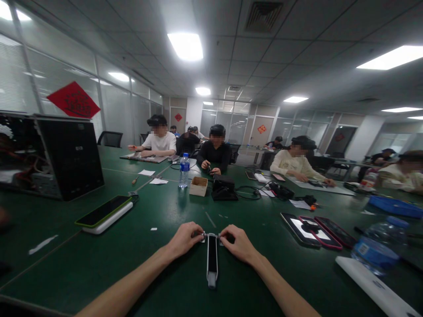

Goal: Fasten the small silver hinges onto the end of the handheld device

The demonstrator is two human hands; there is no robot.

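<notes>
Both forearms run off the bottom edge. The left hand [185, 240] and right hand [239, 244] curl over the far end of the device [212, 259], so their fingertips are mostly hidden, and the small part each grip pinches is too small to tell. At the worktop's [148, 268] left edge the computer case [66, 154] is cut off by the frame, its open side dark and blurred. Near the right corner the white box [373, 284] leaves by the bottom edge, the bottle [376, 248] is smeared (label unreadable), and the blue tray [395, 206] runs out on the right. White scraps mid-worktop are too small to identify.
</notes>
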